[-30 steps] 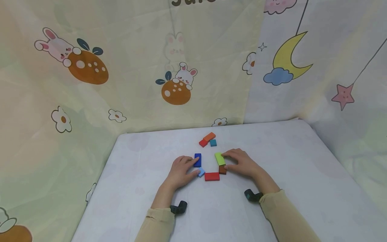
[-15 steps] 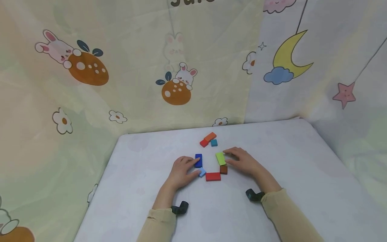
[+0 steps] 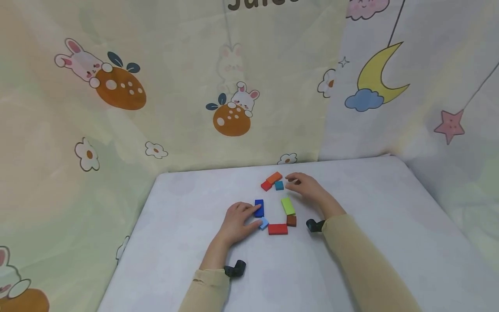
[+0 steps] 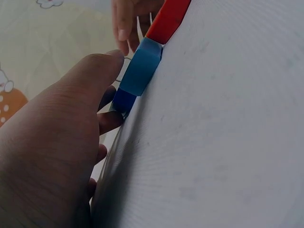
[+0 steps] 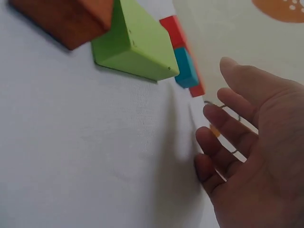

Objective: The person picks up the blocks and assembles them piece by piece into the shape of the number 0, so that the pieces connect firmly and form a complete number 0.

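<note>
My left hand (image 3: 236, 222) rests at the left of a loose ring of wooden blocks. Its index finger touches the dark blue block (image 3: 259, 211), and its thumb lies at the small light blue block (image 3: 264, 223). Near the back blocks hovers my right hand (image 3: 306, 187), fingers loosely bent and nothing between them. Closest to it is the teal block (image 3: 279, 186), beside an orange block (image 3: 274, 177) and a small red block (image 3: 266, 186). A green block (image 3: 288, 206) touches a brown block (image 3: 291, 221); a long red block (image 3: 278, 229) lies at the front.
The blocks lie on a white-covered table (image 3: 331, 277). A printed cloth (image 3: 179, 86) hangs behind and at the sides. Each wrist wears a small black camera, such as the left one (image 3: 235, 269).
My right hand has left the green and brown blocks and moved away toward the back, near the teal block. The left hand stays at the blue blocks. The view has shifted slightly.
</note>
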The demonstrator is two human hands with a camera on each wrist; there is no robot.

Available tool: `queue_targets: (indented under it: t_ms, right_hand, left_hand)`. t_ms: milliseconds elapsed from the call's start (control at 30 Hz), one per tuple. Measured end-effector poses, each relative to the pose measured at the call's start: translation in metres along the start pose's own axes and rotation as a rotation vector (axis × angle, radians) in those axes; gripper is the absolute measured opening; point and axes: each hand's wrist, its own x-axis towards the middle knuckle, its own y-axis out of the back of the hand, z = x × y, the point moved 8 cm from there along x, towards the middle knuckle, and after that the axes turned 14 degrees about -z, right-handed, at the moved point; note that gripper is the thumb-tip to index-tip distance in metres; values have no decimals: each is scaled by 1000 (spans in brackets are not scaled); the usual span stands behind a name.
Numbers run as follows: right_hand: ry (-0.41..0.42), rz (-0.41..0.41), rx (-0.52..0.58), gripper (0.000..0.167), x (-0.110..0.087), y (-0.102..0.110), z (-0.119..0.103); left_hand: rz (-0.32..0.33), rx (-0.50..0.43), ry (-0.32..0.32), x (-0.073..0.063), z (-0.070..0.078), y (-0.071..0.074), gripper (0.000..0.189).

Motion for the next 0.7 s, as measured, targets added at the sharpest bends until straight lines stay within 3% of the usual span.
queue_targets:
  t_ms: [367, 567, 700]
  right_hand:
    - [-36, -40, -52, 43, 27, -2, -4]
    - [-97, -15, -59, 44, 34, -7, 3]
    - [-74, -10, -85, 44, 34, -8, 4]
  left_hand:
    - [-14, 30, 14, 5, -1, -3, 63]
    - [-13, 40, 15, 5, -2, -3, 62]
    - [-9, 42, 13, 5, -3, -4, 62]
